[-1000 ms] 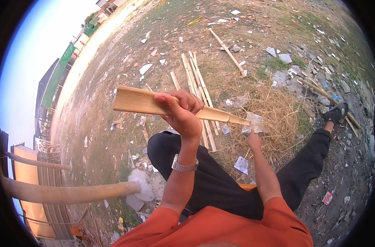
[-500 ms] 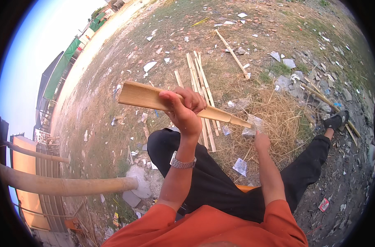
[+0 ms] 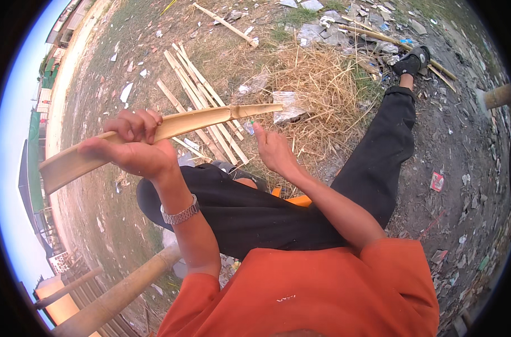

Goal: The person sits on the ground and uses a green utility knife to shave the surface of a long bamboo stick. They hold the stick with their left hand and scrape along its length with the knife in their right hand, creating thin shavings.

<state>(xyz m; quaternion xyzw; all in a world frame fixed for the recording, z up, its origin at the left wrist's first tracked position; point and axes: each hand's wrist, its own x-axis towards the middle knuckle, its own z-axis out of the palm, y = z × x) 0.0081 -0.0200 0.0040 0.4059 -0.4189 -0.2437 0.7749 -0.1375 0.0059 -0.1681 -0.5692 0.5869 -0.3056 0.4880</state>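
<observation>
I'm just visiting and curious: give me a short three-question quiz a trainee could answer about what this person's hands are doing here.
1. True or false: the left hand grips the split bamboo piece.
2. Which best fits the right hand? A) closed round the bamboo piece B) open just below it, thumb up toward it C) resting on the straw pile
3. What lies on the ground beyond the held piece, left of the straw?

Key
1. True
2. B
3. A bunch of thin bamboo strips
</observation>
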